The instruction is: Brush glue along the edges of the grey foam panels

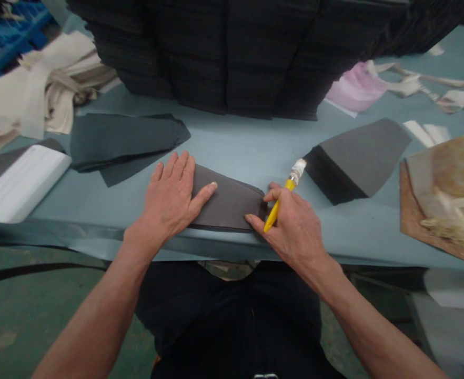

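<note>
My left hand [171, 197] lies flat on a stack of dark grey fabric pieces [228, 204], its thumb stretched across the top. My right hand [293, 226] grips a slim yellow tool [277, 208] with a white wrapped end [297, 172], and its fingertips press the stack's right end. The tool's tip is hidden behind my fingers. A second dark stack of cut pieces [123, 143] lies left of my left hand. A third [354, 160], wedge-shaped, lies right of the white tool end, apart from it.
A tall black stacked pile [224, 52] rises beyond the blue-grey table [98, 202]. A white packet [21, 181] lies at the left, with cream fabric scraps [50, 89] behind. Pink sheets [354, 89] lie back right. A brown board with paper [441, 195] sits at the right.
</note>
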{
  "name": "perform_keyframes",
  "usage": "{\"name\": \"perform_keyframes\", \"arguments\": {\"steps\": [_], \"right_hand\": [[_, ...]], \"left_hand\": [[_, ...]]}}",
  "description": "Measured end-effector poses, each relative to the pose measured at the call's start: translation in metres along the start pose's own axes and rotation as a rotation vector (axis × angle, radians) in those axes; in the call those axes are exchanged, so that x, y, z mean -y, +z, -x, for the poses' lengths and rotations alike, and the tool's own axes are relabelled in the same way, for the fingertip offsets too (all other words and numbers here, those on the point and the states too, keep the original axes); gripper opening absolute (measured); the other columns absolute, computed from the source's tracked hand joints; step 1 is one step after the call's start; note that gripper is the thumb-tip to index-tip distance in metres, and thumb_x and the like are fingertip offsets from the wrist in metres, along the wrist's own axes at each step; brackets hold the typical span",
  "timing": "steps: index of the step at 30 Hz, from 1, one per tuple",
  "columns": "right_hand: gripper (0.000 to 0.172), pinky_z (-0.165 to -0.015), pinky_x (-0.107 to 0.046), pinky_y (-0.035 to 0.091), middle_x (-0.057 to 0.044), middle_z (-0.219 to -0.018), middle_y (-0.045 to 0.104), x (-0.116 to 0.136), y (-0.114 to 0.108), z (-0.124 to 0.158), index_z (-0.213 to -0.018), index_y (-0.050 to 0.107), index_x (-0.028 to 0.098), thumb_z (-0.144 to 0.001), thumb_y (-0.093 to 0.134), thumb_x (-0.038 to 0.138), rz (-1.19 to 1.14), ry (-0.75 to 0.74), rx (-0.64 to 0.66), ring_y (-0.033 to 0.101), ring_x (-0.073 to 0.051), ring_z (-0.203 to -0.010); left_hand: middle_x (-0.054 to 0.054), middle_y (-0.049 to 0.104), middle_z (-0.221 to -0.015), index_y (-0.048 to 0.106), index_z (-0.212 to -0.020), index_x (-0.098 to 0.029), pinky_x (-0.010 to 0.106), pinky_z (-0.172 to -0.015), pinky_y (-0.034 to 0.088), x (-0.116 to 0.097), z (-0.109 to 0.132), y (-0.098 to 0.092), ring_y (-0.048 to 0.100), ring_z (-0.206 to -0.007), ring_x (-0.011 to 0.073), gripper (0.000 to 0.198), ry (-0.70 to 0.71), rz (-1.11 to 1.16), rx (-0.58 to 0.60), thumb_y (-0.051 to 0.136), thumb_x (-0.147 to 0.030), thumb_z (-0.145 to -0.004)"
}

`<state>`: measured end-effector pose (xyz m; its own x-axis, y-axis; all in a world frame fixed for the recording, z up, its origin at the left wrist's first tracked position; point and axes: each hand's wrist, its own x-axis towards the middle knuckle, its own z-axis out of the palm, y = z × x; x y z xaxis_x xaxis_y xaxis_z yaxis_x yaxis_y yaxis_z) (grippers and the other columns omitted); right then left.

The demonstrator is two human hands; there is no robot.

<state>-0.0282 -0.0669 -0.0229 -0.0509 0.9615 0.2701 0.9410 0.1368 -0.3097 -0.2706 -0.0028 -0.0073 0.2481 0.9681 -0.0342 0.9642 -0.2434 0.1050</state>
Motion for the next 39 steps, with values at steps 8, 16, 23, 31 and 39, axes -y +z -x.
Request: {"name": "perform_keyframes", "arguments": {"steps": [8,16,23,31,39], "right_hand": [[0.047,-0.092,-0.051,0.057,-0.019,-0.137,0.076,-0.002,0.001,0.002,-0.109,0.061,0.024,-0.089,0.076,0.063,-0.037,0.007,0.008,0.074,-0.038,-0.108],[0.043,-0.092,-0.053,0.059,-0.02,-0.139,0.075,-0.003,0.005,0.005,-0.109,0.061,0.024,-0.089,0.079,0.058,-0.067,0.006,-0.018,0.075,-0.038,-0.109],[0.033,-0.096,-0.054,0.058,-0.02,-0.137,0.076,-0.006,0.016,0.015,-0.107,0.059,0.024,-0.091,0.079,0.044,-0.185,-0.043,-0.113,0.076,-0.038,-0.114],[0.048,-0.101,-0.057,0.055,-0.021,-0.139,0.075,-0.017,0.023,0.023,-0.112,0.055,0.026,-0.09,0.077,0.063,-0.284,-0.149,-0.151,0.073,-0.037,-0.121],[0.055,-0.098,-0.058,0.056,-0.022,-0.144,0.072,-0.026,0.019,0.018,-0.115,0.052,0.026,-0.086,0.08,0.064,-0.241,-0.214,-0.055,0.072,-0.039,-0.122]], "left_hand": [[0.027,0.054,-0.156,0.044,-0.158,-0.006,0.065,-0.126,0.036,0.025,-0.009,0.002,0.045,-0.15,0.0473,0.078,0.051,0.054,-0.059,0.027,-0.061,-0.105],[0.021,0.056,-0.158,0.055,-0.148,-0.01,0.06,-0.131,0.032,0.045,-0.011,0.004,0.046,-0.151,0.0413,0.067,-0.017,0.313,-0.161,0.033,-0.056,-0.105],[0.016,0.075,-0.134,0.068,-0.136,-0.017,0.051,-0.115,0.051,0.068,0.012,-0.006,0.069,-0.126,0.0333,0.057,-0.223,0.466,-0.274,0.038,-0.052,-0.103],[0.012,0.081,-0.116,0.074,-0.126,-0.017,0.045,-0.103,0.059,0.072,0.043,-0.008,0.075,-0.106,0.0279,0.053,-0.282,0.617,-0.186,0.045,-0.052,-0.099],[0.009,0.08,-0.128,0.075,-0.127,-0.022,0.046,-0.115,0.055,0.064,0.07,-0.007,0.072,-0.121,0.0309,0.052,-0.252,0.641,-0.165,0.047,-0.056,-0.101]]}}
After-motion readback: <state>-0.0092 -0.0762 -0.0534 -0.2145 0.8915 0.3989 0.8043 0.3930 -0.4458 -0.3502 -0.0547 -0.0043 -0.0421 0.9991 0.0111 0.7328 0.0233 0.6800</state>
